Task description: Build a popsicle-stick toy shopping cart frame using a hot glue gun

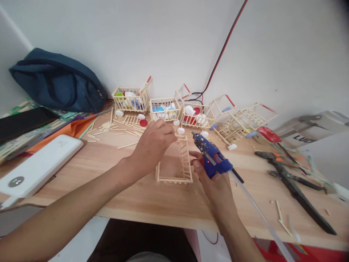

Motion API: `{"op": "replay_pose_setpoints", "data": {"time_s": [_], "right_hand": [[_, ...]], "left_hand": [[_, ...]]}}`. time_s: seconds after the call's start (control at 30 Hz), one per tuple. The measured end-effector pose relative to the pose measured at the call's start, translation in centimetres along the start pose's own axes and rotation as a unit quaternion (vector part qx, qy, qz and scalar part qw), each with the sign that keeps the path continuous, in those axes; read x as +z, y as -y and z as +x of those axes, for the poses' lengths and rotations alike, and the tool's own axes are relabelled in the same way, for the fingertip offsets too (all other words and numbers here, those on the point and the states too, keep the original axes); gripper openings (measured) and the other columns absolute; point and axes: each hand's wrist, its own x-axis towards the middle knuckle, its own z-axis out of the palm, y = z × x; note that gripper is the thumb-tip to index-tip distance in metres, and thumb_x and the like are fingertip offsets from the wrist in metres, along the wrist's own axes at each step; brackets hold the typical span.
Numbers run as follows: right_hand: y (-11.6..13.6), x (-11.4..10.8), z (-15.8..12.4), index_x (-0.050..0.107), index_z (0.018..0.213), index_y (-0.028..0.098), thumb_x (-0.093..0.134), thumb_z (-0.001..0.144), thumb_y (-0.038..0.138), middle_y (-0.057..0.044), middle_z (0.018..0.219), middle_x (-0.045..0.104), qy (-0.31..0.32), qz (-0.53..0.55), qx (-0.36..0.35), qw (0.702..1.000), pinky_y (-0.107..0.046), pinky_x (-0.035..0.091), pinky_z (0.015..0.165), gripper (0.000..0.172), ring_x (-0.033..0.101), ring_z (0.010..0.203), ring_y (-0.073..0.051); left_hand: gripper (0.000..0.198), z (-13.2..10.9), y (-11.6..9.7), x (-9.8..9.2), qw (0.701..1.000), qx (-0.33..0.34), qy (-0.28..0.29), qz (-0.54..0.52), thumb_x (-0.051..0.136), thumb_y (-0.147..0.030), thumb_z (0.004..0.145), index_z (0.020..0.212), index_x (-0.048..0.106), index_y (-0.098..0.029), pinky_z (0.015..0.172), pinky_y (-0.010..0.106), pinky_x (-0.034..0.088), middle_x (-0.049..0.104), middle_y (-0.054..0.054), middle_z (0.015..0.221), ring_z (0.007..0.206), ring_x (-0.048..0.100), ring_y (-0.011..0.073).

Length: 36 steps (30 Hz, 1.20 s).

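My right hand (218, 185) is wrapped around the handle of a blue glue gun (208, 151), its nozzle pointing up and to the left. A clear glue stick (261, 211) trails out of the gun's back. Left of the gun, a small open frame of thin wooden sticks (186, 160) rests on the table. My left hand (154, 145) is over the frame's far left corner with its fingers curled together. Whatever those fingers pinch is hidden behind the hand.
Several small stick carts (131, 100) with bottle-cap wheels stand along the wall. Loose sticks (109, 127) lie to their front left. A white power bank (40, 165) and a blue bag (60, 80) are at left. Black cutting pliers (294, 189) lie at right on the wooden table (131, 203).
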Motion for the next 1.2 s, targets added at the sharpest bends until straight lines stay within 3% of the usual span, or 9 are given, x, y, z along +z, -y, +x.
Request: {"op": "replay_pose_setpoints", "data": {"time_s": [0.1, 0.2, 0.3, 0.67, 0.9, 1.2], "right_hand": [[-0.1, -1.9, 0.1, 0.069, 0.093, 0.02, 0.057, 0.086, 0.054, -0.004, 0.076, 0.069, 0.005, -0.007, 0.003, 1.0, -0.03, 0.046, 0.058, 0.036, 0.06, 0.061, -0.018], [-0.4, -3.4, 0.4, 0.064, 0.077, 0.019, 0.051, 0.089, 0.061, -0.002, 0.057, 0.061, 0.06, 0.037, 0.023, 0.997, -0.027, 0.04, 0.05, 0.046, 0.055, 0.052, -0.016], [-0.5, -4.0, 0.9, 0.062, 0.073, 0.019, 0.048, 0.089, 0.066, -0.002, 0.051, 0.057, 0.118, 0.09, 0.052, 0.988, -0.026, 0.037, 0.047, 0.052, 0.054, 0.049, -0.016], [-0.1, -4.2, 2.6, 0.06, 0.067, 0.019, 0.051, 0.084, 0.071, -0.001, 0.046, 0.054, 0.142, 0.091, 0.094, 0.981, -0.024, 0.033, 0.042, 0.056, 0.049, 0.042, -0.013], [-0.3, -4.5, 2.7, 0.057, 0.066, 0.019, 0.052, 0.083, 0.071, -0.003, 0.059, 0.061, 0.155, 0.093, 0.094, 0.979, -0.025, 0.032, 0.041, 0.055, 0.047, 0.042, -0.011], [-0.7, -4.8, 3.1, 0.055, 0.064, 0.019, 0.053, 0.084, 0.07, -0.001, 0.056, 0.057, 0.16, 0.09, 0.085, 0.979, -0.025, 0.03, 0.04, 0.055, 0.044, 0.04, -0.009]], "left_hand": [[0.022, 0.0, 0.0, 0.0, 1.0, -0.006, -0.004, -0.005, 0.052, -0.02, 0.096, 0.084, 0.071, -0.016, 0.078, 0.035, 0.041, 0.068, 0.005, 0.088, 0.086, 0.051, 0.0197], [0.026, 0.0, -0.1, 0.0, 1.0, -0.002, -0.004, -0.002, 0.049, -0.018, 0.096, 0.081, 0.07, -0.016, 0.076, 0.034, 0.042, 0.068, 0.006, 0.087, 0.083, 0.052, 0.0197], [0.026, 0.1, -0.2, 0.0, 1.0, -0.003, -0.005, -0.001, 0.049, -0.017, 0.096, 0.08, 0.069, -0.016, 0.076, 0.034, 0.044, 0.067, 0.006, 0.087, 0.084, 0.053, 0.0197], [0.023, -0.1, -0.2, 0.2, 1.0, -0.01, -0.008, 0.002, 0.051, -0.019, 0.095, 0.082, 0.069, -0.014, 0.077, 0.033, 0.047, 0.069, 0.006, 0.091, 0.087, 0.058, 0.0199], [0.024, -0.1, -0.2, 0.2, 1.0, -0.009, -0.013, -0.003, 0.051, -0.018, 0.096, 0.081, 0.069, -0.014, 0.077, 0.033, 0.048, 0.069, 0.006, 0.089, 0.086, 0.06, 0.0198], [0.02, -0.2, -0.5, 0.1, 0.999, -0.036, -0.006, -0.003, 0.053, -0.018, 0.095, 0.086, 0.07, -0.014, 0.074, 0.032, 0.048, 0.069, 0.006, 0.09, 0.085, 0.062, 0.0198]]}}
